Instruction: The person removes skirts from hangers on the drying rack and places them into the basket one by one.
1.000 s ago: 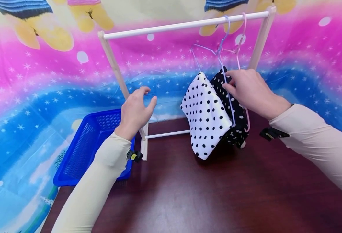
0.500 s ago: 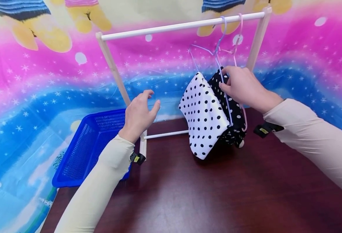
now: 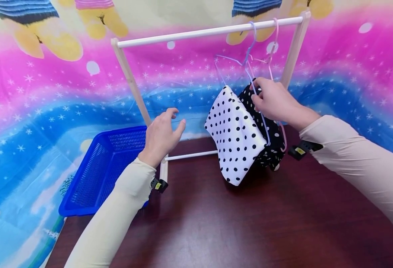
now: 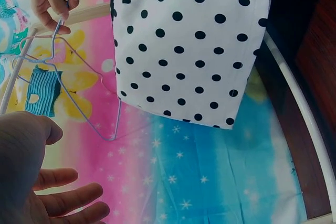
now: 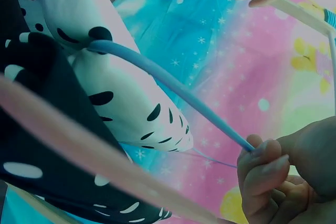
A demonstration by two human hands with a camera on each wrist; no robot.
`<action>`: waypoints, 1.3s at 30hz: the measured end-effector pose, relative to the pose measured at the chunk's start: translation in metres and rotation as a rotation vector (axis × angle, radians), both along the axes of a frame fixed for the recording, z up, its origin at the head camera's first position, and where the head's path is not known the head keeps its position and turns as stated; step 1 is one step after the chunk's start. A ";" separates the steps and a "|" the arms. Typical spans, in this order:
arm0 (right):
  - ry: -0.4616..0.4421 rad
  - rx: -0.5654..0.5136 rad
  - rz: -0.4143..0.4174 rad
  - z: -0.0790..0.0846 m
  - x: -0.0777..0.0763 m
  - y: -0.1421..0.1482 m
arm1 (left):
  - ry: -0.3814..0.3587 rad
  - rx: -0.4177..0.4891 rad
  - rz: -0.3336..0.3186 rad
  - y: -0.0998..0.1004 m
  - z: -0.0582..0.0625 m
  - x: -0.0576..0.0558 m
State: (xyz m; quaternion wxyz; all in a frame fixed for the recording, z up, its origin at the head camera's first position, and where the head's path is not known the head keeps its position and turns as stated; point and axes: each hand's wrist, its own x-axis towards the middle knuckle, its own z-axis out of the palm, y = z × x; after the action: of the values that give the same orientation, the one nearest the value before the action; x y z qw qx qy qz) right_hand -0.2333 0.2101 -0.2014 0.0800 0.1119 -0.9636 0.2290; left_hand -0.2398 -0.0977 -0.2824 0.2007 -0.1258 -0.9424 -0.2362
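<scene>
A blue wire hanger [image 3: 249, 66] hooks over the rack's white rail [image 3: 196, 34], bearing a white cloth with black dots [image 3: 234, 136]. My right hand [image 3: 272, 97] pinches the near side of this hanger between thumb and fingers, as the right wrist view also shows on the blue wire [image 5: 173, 88]. Just behind hangs a pink hanger [image 3: 271, 63] with a black cloth with white dots [image 3: 274, 133]. My left hand [image 3: 161, 134] is held in the air left of the white cloth, fingers relaxed and holding nothing; its spread fingers [image 4: 73, 198] show in the left wrist view.
A blue perforated basket [image 3: 82, 175] stands at the left, partly behind the left forearm. The wooden rack has a left post [image 3: 131, 80], a right post [image 3: 295, 50] and a low white crossbar [image 3: 191, 155]. Underneath is a dark red-brown table [image 3: 216, 227]; a printed backdrop surrounds it.
The blue hanger and its white cloth have shifted slightly left along the rail, away from the pink hanger, with the right hand gripping it. My left hand has drifted slightly right and down.
</scene>
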 end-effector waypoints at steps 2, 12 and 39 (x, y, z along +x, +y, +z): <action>0.005 0.000 0.007 -0.001 0.000 -0.001 | 0.002 -0.001 0.000 -0.001 -0.001 0.000; -0.010 -0.013 0.038 0.000 -0.002 -0.008 | 0.005 -0.007 -0.010 0.000 -0.003 -0.002; -0.056 -0.097 0.082 0.003 -0.003 -0.022 | -0.012 -0.011 -0.067 0.009 -0.016 -0.001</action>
State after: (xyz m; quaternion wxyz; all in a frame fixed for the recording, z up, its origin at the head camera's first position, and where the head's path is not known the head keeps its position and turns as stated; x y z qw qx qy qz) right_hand -0.2364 0.1885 -0.1985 0.0489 0.1406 -0.9479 0.2815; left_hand -0.2411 -0.0891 -0.2988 0.1862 -0.1568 -0.9402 -0.2383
